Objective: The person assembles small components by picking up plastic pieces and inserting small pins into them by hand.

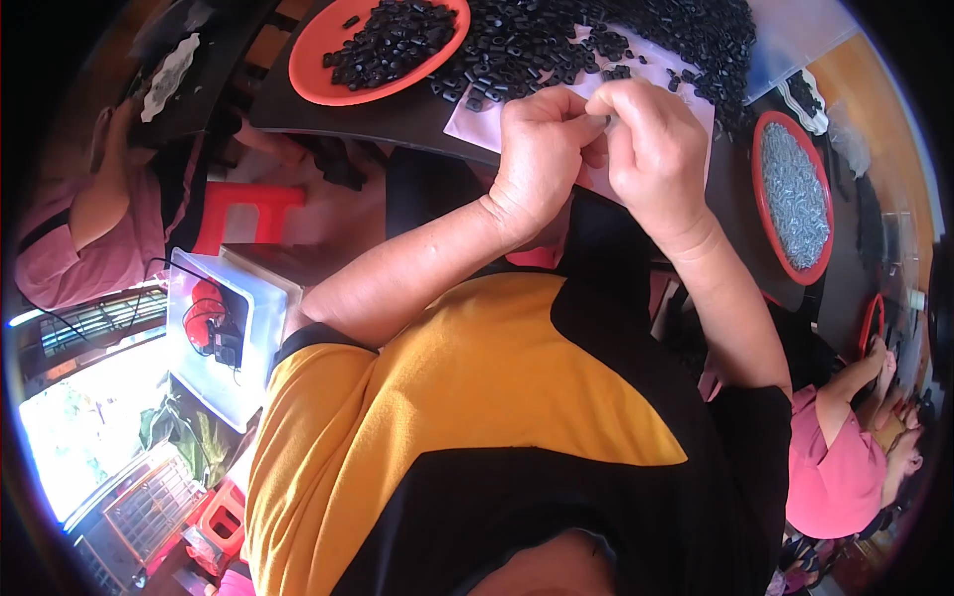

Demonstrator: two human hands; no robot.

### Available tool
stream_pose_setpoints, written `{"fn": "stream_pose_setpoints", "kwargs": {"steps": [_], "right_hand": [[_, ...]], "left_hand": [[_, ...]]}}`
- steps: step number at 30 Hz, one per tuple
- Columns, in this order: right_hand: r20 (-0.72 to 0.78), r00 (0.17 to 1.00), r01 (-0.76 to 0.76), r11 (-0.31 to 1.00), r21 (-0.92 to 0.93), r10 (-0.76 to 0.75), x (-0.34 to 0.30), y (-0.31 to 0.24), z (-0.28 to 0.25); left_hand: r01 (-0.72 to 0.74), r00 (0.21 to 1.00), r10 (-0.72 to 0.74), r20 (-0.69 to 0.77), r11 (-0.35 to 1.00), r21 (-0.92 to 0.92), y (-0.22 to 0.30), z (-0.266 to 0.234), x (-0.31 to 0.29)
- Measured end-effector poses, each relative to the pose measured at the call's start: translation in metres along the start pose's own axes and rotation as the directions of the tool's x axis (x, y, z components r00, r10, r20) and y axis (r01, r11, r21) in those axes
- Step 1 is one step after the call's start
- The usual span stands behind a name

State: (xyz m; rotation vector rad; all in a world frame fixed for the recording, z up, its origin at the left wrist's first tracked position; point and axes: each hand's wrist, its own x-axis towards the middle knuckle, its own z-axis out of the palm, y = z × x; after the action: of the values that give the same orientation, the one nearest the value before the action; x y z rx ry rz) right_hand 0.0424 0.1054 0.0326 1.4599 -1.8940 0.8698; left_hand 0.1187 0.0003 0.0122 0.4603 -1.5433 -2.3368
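- nearest the body, both forearms rise from the yellow-and-black shirt [517, 397] and meet above the near edge of the dark table [397, 114].
- the left hand [537, 159] is curled almost closed, fingers bunched toward the right hand — whatever it pinches is hidden, so i cannot tell what it holds.
- the right hand [651, 149] is also nearly closed, thumb and forefinger pressed together at a tiny dark piece [606, 120] right where the two hands touch; its long axis is too small to read.
- just beyond the knuckles lies the heap of small black parts [616, 35], spread on a pale sheet [477, 124] — directly ahead, about equally near to both hands.
- farther left, an orange plate [318, 50] carries more black parts; to the right, a red tray [765, 214] holds grey pieces, nearer the right hand.
- at the far sides sit other people in pink.
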Motion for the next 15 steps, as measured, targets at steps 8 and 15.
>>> {"fn": "stream_pose_setpoints", "kwargs": {"steps": [8,15], "right_hand": [[-0.025,0.999,-0.029,0.987,-0.16,0.025,-0.011,-0.021,0.006],[-0.136,0.98,0.1,0.955,-0.28,-0.143,-0.009,-0.01,0.024]], "left_hand": [[-0.049,0.997,0.045,-0.059,0.996,-0.073,0.005,0.003,-0.003],[0.007,0.996,-0.016,-0.089,0.995,-0.097,0.001,0.002,0.003]]}}
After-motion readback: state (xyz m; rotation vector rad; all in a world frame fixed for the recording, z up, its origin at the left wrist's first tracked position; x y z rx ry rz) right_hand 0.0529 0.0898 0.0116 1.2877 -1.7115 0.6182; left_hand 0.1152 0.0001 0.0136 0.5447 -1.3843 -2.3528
